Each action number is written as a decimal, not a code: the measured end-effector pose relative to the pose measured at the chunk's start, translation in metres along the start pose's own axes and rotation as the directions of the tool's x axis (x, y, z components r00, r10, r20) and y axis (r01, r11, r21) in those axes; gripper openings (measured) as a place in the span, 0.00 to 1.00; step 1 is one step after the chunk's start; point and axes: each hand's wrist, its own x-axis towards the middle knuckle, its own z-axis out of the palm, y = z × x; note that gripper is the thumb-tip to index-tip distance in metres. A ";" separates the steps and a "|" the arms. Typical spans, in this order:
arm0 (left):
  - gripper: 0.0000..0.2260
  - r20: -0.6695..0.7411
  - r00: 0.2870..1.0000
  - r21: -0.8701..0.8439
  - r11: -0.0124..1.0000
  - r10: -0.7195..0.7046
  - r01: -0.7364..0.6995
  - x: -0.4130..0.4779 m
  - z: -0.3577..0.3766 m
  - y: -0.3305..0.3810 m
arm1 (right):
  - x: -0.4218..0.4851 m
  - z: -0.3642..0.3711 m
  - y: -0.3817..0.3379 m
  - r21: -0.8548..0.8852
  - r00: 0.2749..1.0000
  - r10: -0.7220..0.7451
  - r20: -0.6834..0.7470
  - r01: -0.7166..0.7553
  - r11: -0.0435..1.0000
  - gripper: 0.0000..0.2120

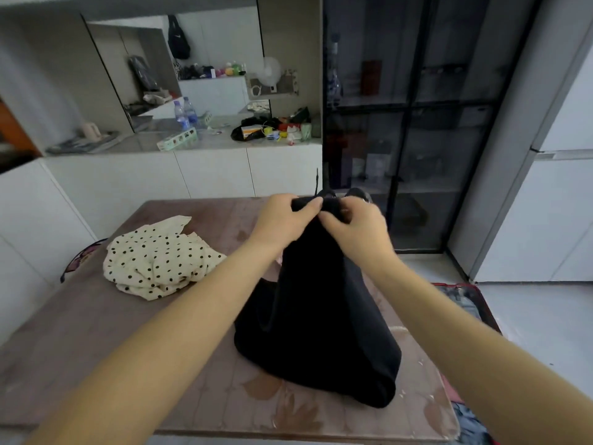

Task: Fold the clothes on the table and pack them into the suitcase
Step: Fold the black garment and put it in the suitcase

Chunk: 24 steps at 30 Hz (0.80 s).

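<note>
A black garment (317, 322) hangs from both my hands above the table (96, 348), its lower end resting in a heap on the tabletop. My left hand (285, 216) grips its top edge, thumb over the fabric. Right beside it, my right hand (356, 229) pinches the same bunched top edge, and a thin black cord sticks up behind them. A cream garment with black dots (160, 258) lies crumpled on the table's left side. The red-rimmed suitcase (471, 303) lies on the floor to the right of the table, mostly hidden by my right arm.
A white counter (192, 146) crowded with bottles and small items runs behind the table. A dark glass cabinet (410, 123) stands at the back right, and a pale fridge (552, 187) beside it. A chair back (77, 258) shows at the table's left edge.
</note>
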 end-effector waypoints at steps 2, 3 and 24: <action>0.14 0.041 0.999 -0.043 0.999 0.012 -0.010 -0.003 0.002 -0.007 | -0.009 0.008 0.001 0.121 0.996 -0.001 0.090 -0.010 0.993 0.07; 0.14 0.077 0.997 -0.089 0.996 0.015 -0.008 -0.004 0.001 -0.011 | -0.011 0.009 0.003 0.171 0.988 -0.001 0.155 -0.026 0.985 0.09; 0.12 0.294 0.942 -0.376 0.926 0.160 -0.040 -0.012 -0.056 0.006 | 0.032 -0.036 0.045 0.517 0.943 0.003 0.334 -0.185 0.836 0.42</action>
